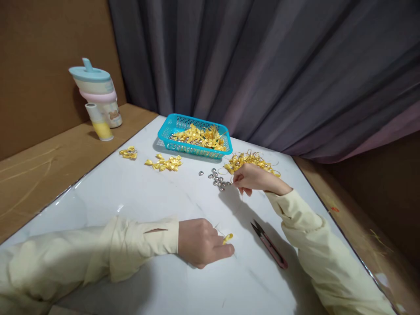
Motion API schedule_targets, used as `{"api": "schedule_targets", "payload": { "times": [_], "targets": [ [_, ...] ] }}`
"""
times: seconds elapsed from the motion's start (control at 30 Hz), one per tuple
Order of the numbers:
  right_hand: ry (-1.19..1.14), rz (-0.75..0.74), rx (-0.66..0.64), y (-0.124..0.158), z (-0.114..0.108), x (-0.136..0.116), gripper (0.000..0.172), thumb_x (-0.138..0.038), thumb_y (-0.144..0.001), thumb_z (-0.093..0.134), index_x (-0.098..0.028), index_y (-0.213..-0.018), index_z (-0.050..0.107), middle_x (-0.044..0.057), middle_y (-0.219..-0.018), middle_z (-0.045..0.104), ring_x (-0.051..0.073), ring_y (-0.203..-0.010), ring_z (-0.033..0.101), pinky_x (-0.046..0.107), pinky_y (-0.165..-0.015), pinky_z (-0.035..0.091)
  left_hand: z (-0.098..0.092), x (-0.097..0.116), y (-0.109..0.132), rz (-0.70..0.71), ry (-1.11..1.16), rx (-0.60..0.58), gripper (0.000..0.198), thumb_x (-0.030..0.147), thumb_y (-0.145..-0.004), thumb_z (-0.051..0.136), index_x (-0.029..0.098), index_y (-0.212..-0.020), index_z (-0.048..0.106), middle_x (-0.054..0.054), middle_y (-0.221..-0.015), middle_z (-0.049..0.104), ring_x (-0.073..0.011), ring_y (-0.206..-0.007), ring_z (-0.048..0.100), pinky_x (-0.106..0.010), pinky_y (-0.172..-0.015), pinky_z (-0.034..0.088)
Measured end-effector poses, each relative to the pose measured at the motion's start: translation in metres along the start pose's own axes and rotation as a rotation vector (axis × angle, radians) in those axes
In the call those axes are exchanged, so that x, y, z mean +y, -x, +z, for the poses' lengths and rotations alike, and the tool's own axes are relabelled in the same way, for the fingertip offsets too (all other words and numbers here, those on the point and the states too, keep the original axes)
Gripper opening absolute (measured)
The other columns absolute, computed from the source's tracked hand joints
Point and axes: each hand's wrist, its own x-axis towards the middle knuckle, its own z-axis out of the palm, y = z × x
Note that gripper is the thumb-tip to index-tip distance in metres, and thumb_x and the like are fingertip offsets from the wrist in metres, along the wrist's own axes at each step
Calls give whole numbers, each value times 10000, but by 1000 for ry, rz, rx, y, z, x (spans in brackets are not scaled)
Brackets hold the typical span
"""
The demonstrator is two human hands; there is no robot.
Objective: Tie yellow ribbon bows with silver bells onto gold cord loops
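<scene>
My left hand [206, 243] is closed over the white tabletop, with a small yellow ribbon bow [227, 238] pinched between thumb and fingers. A thin strand sticks up beside the bow. Farther back, my right hand [251, 178] has its fingertips pressed together at the right edge of a cluster of silver heart-shaped beads [216, 180]. What those fingertips hold is too small to make out; a faint thread hangs below them. Just behind that hand lies a heap of yellow bows with loose cords [252, 161]. Thread snips [269, 245] rest on the table between my hands and my right sleeve.
A blue plastic basket [193, 152] with yellow bows and silver pieces stands at the back. Bows lie in a small pile [165, 163] and a smaller group [128, 152]. On the left ledge stand a lidded cup [98, 92] and a yellow thread spool [102, 130]. A grey curtain [210, 57] hangs behind.
</scene>
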Motion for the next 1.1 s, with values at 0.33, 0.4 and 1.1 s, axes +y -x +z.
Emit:
{"api": "schedule_targets", "payload": {
  "times": [0.33, 0.4, 1.1],
  "targets": [
    [3, 104, 40, -15, 1, 7, 160, -85, -605, 486, -124, -475, 569, 31, -428, 592, 109, -387, 560, 163, -397, 423, 1, 0, -2, -16, -6, 84, 216, 124, -678, 489, 118, -885, 546, 13, -527, 491, -120, -413, 416, -268, -355, 245],
    [5, 117, 32, -15, 1, 8, 175, -81, -605, 485, -124, -453, 559, 33, -411, 581, 110, -383, 557, 165, -400, 426, 1, 0, -2, -34, 8, 68, 209, 124, -682, 484, 123, -882, 546, 11, -533, 505, -121, -418, 425, -270, -358, 250],
    [-110, 95, -13, -13, 15, 2, 300, -38, -644, 534, -120, -931, 512, -48, -406, 562, 106, -364, 528, 172, -398, 396, -2, -1, -3, -90, 88, -2, 190, 118, -718, 440, 146, -890, 515, 7, -549, 543, -139, -447, 461, -286, -373, 283]
  ]
}}
